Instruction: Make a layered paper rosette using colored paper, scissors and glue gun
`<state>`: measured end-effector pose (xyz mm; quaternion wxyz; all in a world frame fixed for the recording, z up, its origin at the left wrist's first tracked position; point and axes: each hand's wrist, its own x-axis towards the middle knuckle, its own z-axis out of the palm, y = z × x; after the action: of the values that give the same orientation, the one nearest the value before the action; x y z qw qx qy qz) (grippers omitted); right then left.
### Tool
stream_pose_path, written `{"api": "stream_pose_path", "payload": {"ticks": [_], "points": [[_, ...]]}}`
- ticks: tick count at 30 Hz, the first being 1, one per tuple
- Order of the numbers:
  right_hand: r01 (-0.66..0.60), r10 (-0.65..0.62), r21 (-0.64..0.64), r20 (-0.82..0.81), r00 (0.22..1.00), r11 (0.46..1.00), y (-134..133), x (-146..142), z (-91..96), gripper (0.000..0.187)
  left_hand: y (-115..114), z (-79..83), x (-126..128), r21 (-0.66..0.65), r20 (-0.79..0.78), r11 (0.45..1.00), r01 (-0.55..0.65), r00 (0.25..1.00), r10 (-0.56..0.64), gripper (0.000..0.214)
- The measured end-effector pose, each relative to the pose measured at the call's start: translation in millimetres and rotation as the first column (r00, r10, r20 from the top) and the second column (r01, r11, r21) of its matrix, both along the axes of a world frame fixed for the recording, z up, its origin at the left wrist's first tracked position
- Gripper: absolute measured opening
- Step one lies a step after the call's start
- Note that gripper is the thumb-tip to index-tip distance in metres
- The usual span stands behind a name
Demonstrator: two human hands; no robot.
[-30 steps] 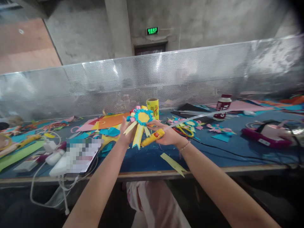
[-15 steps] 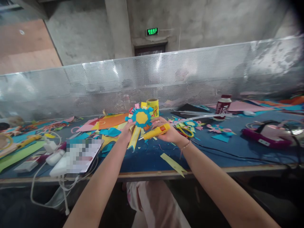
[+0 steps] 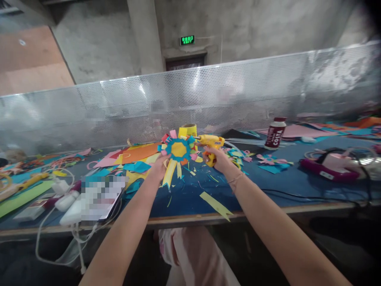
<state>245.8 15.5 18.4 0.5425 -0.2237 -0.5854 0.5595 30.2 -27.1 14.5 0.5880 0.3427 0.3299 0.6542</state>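
My left hand point(image 3: 158, 167) is closed on a paper rosette point(image 3: 177, 149), a yellow centre ringed in blue with pink and orange petals and yellow ribbon tails hanging down. It is held upright above the blue table point(image 3: 190, 196). My right hand point(image 3: 218, 159) grips a yellow glue gun point(image 3: 210, 142) by its handle, nozzle pointing left at the rosette's right edge. A clear glue stick pokes out of the gun's back.
Coloured paper scraps and sheets point(image 3: 139, 153) cover the table. A yellow tape roll point(image 3: 189, 130) stands behind the rosette, a dark bottle point(image 3: 274, 133) at right, a pink device point(image 3: 333, 165) with cables far right, a yellow paper strip point(image 3: 216, 205) near the front edge. A perforated metal screen point(image 3: 238, 95) bounds the back.
My right hand has lifted the glue gun from lying low across my palm to upright, with its nozzle at the rosette. The rosette has risen slightly in my left hand.
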Motion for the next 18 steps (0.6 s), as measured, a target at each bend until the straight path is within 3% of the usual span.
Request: {"api": "stream_pose_path", "payload": {"ticks": [4,10,15,18], "points": [[-0.075,0.076,-0.034,0.021,0.997,0.997,-4.8,-1.2,2.8,0.035,1.4,-1.6,3.6,-0.02,-0.002,0.999,-0.039,0.999,0.039,0.023],[-0.023,0.023,-0.029,0.014,1.0,0.999,-1.2,-2.7,1.4,0.034,-1.2,-0.4,7.6,0.003,0.021,1.0,-0.028,0.999,0.028,0.036],[-0.016,0.017,-0.032,0.01,1.0,0.999,-0.2,-3.8,1.2,0.032,-4.6,0.3,9.3,0.018,0.008,0.999,-0.044,0.999,0.044,0.031],[0.012,-0.012,-0.022,0.001,1.0,1.0,0.3,-3.8,1.3,0.032,-5.3,-0.8,7.3,0.025,-0.046,0.999,0.023,0.999,-0.022,0.034]]}}
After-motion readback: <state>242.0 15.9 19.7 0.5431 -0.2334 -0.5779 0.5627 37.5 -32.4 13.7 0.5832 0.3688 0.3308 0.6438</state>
